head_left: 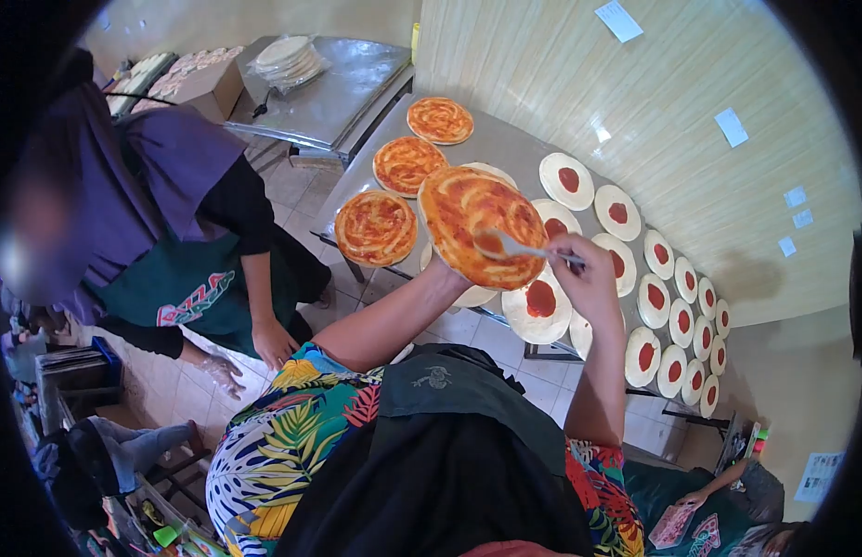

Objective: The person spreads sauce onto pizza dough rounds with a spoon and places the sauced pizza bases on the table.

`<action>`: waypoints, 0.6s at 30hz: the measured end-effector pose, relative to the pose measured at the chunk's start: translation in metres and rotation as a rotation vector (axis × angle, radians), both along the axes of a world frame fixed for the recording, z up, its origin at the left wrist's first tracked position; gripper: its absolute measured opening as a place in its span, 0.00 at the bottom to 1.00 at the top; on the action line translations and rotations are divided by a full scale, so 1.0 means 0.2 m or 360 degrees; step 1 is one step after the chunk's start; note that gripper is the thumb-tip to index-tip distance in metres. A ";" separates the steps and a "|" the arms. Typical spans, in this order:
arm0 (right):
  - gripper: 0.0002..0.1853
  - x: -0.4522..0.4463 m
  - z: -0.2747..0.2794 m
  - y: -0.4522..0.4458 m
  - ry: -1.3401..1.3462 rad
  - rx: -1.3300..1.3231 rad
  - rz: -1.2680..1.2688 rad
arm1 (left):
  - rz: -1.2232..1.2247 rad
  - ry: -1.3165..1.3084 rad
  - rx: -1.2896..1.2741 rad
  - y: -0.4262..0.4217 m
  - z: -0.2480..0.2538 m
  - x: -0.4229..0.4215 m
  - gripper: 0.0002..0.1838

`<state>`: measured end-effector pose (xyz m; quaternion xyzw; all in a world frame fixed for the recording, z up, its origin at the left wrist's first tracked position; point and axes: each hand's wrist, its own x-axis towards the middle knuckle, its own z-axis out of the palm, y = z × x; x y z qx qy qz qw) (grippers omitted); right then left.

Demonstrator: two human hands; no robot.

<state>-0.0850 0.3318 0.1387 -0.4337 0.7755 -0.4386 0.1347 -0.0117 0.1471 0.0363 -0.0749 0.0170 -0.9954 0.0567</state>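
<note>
My left hand [442,278] is under a round pizza base [463,209] coated in red sauce, holding it tilted above the table; most of its fingers are hidden beneath the base. My right hand [582,269] grips the handle of a spoon [519,245], whose bowl rests on the sauce near the middle of the base. Three sauced bases, one of them at the near left [376,228], lie on the metal table [505,139]. To the right are several pale bases with a red blob of sauce in the middle, such as the one nearest me [533,320].
A person in a purple head covering and green apron [208,297] stands at the left. Behind is a second metal table [347,79] with bagged bases [287,60] and a cardboard box [211,90]. Another person [681,501] is at the lower right. A wall borders the table's far side.
</note>
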 end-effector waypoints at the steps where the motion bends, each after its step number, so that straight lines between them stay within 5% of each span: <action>1: 0.06 -0.04 -0.04 -0.06 0.0056 -0.0065 -0.0027 | -0.0013 0.0007 -0.0005 0.01 0.03 0.01 0.28; 8: 0.06 -0.02 0.01 -0.16 0.0257 -0.0158 -0.0255 | -0.0101 0.0139 -0.0048 0.09 0.06 0.05 0.28; 11: 0.04 0.02 0.06 -0.04 -0.0038 -0.0089 0.0010 | -0.0070 0.0104 -0.0098 0.09 0.04 0.06 0.27; 14: 0.04 0.12 0.19 -0.16 0.0217 0.0120 0.0087 | -0.0124 0.0097 -0.0064 0.09 0.04 0.08 0.27; 18: 0.04 0.00 0.10 -0.27 0.0263 -0.0059 -0.0219 | -0.0203 0.0075 -0.0030 0.09 0.06 0.09 0.27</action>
